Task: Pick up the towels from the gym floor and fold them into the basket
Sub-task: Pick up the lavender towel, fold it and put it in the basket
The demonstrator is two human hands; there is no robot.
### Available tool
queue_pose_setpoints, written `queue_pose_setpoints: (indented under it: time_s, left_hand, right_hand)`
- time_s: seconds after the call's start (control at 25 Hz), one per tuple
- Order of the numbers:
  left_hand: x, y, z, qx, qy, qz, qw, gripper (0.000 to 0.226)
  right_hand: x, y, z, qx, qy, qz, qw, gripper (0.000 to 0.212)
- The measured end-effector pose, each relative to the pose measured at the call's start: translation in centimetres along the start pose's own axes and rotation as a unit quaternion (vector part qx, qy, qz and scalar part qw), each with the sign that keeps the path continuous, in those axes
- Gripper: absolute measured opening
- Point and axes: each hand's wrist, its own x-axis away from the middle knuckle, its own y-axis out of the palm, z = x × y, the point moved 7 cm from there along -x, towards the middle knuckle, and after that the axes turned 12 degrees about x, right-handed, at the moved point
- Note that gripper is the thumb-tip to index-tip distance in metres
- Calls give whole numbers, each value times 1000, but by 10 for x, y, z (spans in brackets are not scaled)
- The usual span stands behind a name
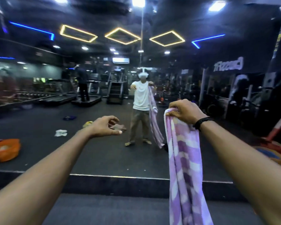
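right hand [183,112] pinches limp, light purple towel [183,159] by top edge at centre-right; left hand [104,127] loosely curled, empty; should take the opposite corner.

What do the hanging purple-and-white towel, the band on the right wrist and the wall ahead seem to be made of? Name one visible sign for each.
Towel: soft terry-like cloth, matte; it drapes in loose folds from the right hand.
Wristband: dark cord or woven fabric, probably; too blurred to settle.
Wall: mirror glass, glossy; it reflects the person and towel.
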Motion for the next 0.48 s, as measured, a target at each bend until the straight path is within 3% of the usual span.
queue_pose_setpoints:
  time_s: [0.16,0.48]
  left_hand:
    - [50,-125,-118,-22,-63,66,996,46]
    - [180,-348,-279,-55,-184,212,958,60]
  right_hand:
    - [-100,48,-135,-35,-73,10,997,31]
    - [-262,90,-383,-110,-173,33,978,19]
